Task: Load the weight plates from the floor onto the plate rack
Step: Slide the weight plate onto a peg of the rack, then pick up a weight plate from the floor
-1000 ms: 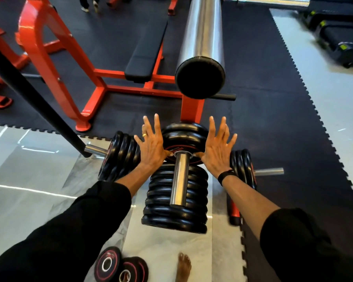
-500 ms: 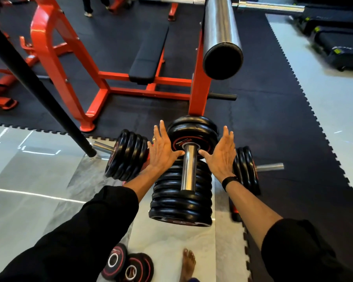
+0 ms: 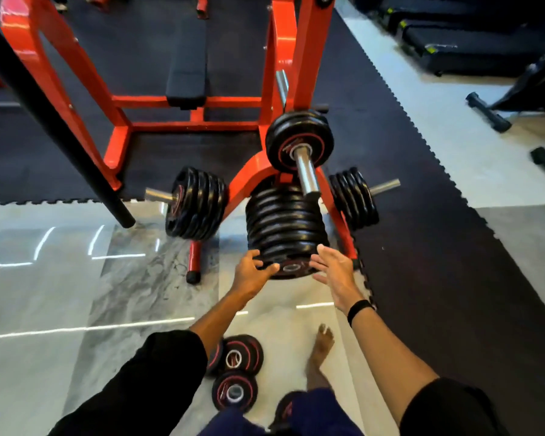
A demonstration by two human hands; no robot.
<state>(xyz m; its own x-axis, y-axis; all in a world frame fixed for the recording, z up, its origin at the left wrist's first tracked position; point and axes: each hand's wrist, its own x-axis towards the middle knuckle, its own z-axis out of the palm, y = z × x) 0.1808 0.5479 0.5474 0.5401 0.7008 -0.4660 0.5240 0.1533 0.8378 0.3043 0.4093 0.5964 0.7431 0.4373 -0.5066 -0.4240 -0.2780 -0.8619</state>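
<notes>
The loose weight plates (image 3: 235, 357) lie flat on the floor (image 3: 76, 294) beside the bare foot (image 3: 321, 344), below and behind both hands, nearer the left hand (image 3: 249, 275), whose fingers (image 3: 266, 268) curl empty at the rack's (image 3: 249, 174) front stack (image 3: 285, 228), while the right hand (image 3: 335, 272) hangs relaxed.

Bright, even light is filling the gym. Long white streaks of glare are lying across the polished marble floor (image 3: 85, 287) left of the red plate rack (image 3: 246, 180), and a highlight is gleaming on the rack's chrome peg (image 3: 307, 174). The black rubber mat (image 3: 428, 247) right of the rack is staying matte and dark. Motion blur is softening both hands below the rack. Wide-angle distortion is bending straight lines near the picture's edges, and the far corners are looking smeared.
</notes>
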